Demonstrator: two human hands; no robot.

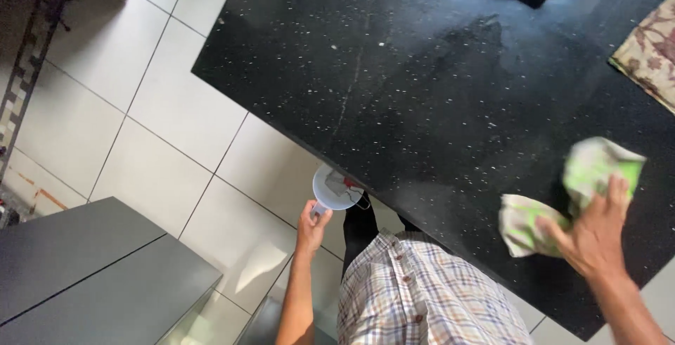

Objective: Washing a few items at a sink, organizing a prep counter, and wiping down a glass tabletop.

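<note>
Head view shows my right hand (594,236) pressing a green and white cloth (569,197) flat onto the black speckled counter (422,85) near its front edge, fingers spread over the fabric. Just off that counter's front edge, over the pale floor tiles (169,113), my left hand (311,227) has its fingers wrapped around the handle of a small white cup (336,189).

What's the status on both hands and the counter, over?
Left hand grips pale dustpan at counter edge. Right hand presses green-and-white cloth on the counter. Patterned mat at far right, apart from the cloth.
</note>
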